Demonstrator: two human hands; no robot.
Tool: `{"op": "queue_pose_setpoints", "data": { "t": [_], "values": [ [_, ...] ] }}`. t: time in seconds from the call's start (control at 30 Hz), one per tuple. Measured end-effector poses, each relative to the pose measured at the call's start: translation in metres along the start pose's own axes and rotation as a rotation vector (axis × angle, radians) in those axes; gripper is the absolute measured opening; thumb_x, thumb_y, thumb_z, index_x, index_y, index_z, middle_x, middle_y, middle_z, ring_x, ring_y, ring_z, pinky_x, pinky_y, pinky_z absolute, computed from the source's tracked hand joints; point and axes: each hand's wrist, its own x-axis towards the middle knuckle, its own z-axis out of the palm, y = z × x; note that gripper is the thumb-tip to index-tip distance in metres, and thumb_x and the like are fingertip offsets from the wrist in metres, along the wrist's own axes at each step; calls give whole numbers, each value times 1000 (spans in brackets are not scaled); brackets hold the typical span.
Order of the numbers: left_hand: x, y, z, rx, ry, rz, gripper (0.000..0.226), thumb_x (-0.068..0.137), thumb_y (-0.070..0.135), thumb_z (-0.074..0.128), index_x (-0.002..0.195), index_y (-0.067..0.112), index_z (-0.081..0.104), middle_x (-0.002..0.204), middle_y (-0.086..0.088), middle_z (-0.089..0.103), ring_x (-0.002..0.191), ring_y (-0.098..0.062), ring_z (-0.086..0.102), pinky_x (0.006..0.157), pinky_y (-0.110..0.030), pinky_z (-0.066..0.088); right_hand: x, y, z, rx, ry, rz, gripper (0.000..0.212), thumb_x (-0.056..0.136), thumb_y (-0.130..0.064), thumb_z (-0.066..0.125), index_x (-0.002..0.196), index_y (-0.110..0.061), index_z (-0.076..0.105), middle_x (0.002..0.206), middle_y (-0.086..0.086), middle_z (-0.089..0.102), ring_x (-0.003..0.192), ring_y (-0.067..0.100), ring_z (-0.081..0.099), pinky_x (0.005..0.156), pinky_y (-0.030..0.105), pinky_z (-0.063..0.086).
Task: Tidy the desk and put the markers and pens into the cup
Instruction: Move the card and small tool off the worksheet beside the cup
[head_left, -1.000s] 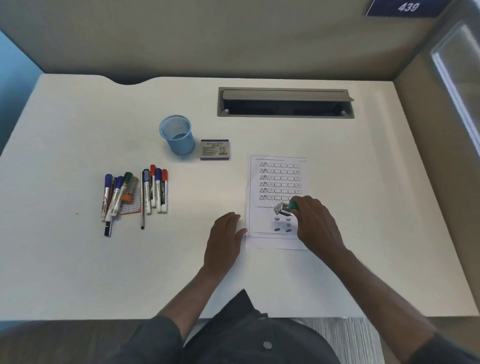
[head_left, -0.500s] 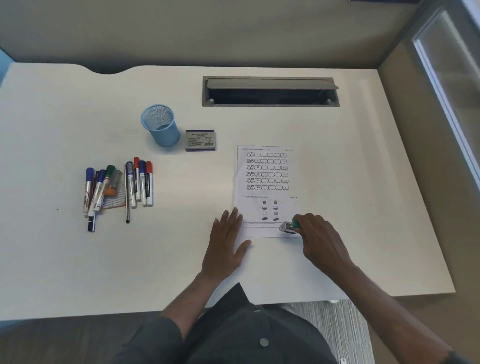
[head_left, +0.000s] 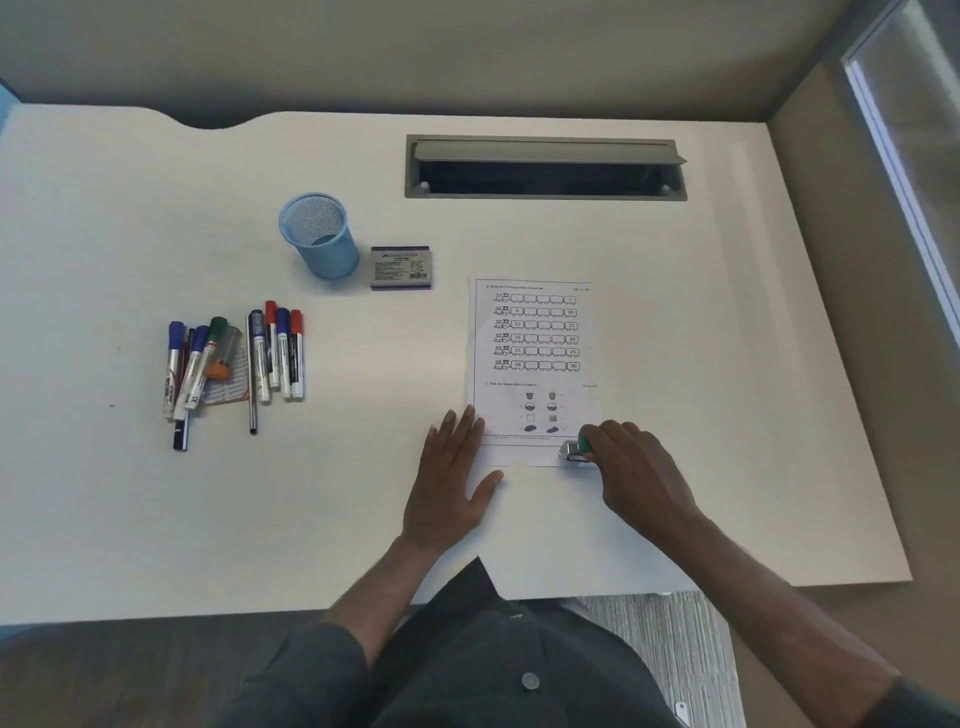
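Desk (head_left: 156, 493): white top, grey cable slot (head_left: 545, 167) at the far edge, its flap raised.

Sheet (head_left: 535, 364): printed worksheet, lying flat right of centre, its near edge under both hands.

Left hand (head_left: 457, 483): released, palm down, fingers spread, pressing flat on the sheet's near left corner; grasps nothing.

Right hand (head_left: 639, 478): clenched round a small stapler (head_left: 574, 450), green body and metal head, the head resting on the sheet's near right corner.

Cup (head_left: 319, 235): blue mesh, upright, nothing seen inside, far left of centre.

Box (head_left: 400, 267): small, grey label, purple edges, just beside the cup on its right.

Markers (head_left: 234, 358): a loose cluster with pens on the desk, left of the sheet, well apart from the cup; caps blue, green and red, some lying over an orange-edged card (head_left: 231, 387).
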Motion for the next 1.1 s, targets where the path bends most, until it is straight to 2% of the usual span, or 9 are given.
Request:
{"op": "queue_pose_setpoints", "data": {
  "t": [0.23, 0.37, 0.43, 0.57, 0.73, 0.83, 0.93, 1.1],
  "values": [
    [0, 0, 0, 2, 2, -4, 71, 101, 46, 50, 158, 14, 22, 168, -1, 13, 156, -23, 8, 126, -49, 14, 1, 3, 9, -21, -20, -8, 19, 83, 0, 66, 96, -13, 59, 79, 2, 55, 66, 26, 47, 60, 31, 29],
    [0, -1, 1, 8, -5, -5, 71, 101, 47, 48, 159, 15, 20, 169, 0, 12, 156, -23, 8, 126, -49, 14, 1, 4, 15, -83, -28, 1, 34, 69, 10, 63, 94, -12, 58, 78, 3, 53, 64, 27, 46, 58, 31, 30],
    [0, -2, 2, 10, -8, -1, 72, 101, 47, 49, 159, 15, 20, 169, 0, 11, 156, -23, 8, 126, -49, 14, 1, 0, 16, -163, -36, -31, 36, 63, 10, 57, 91, -12, 55, 77, 4, 50, 62, 25, 45, 56, 32, 31],
    [0, -3, 3, 8, -8, -2, 73, 101, 47, 50, 159, 16, 18, 169, 0, 11, 156, -24, 8, 125, -51, 16, -2, -2, 24, -266, -70, -77, 31, 70, 1, 38, 96, -9, 51, 81, 6, 47, 65, 24, 43, 58, 35, 33],
    [0, -3, 4, 9, -12, -5, 73, 101, 47, 50, 159, 17, 18, 169, 1, 11, 156, -24, 8, 125, -51, 17, -6, -3, 34, -248, -57, -34, 26, 71, -1, 50, 96, -9, 49, 81, 6, 45, 65, 25, 40, 58, 37, 34],
    [0, -2, 3, 10, -14, -6, 72, 101, 47, 50, 159, 17, 19, 169, 1, 11, 156, -23, 9, 125, -51, 17, -6, -1, 39, -169, -3, -1, 11, 90, -18, 55, 96, -12, 48, 83, 5, 48, 67, 27, 44, 59, 38, 37],
    [0, -2, 2, 15, -15, -2, 72, 101, 46, 51, 159, 16, 21, 168, 0, 13, 156, -24, 10, 125, -52, 19, -4, 0, 45, -108, 56, 23, 19, 93, -29, 56, 95, -12, 48, 83, 5, 50, 66, 28, 47, 60, 39, 40],
    [1, -2, 2, 18, -16, -4, 72, 100, 46, 52, 158, 15, 22, 168, 0, 14, 156, -24, 11, 124, -53, 21, 6, 3, 54, -75, 96, 49, 18, 94, -24, 59, 89, -14, 44, 78, 4, 49, 64, 28, 43, 60, 39, 36]
  ]
}}
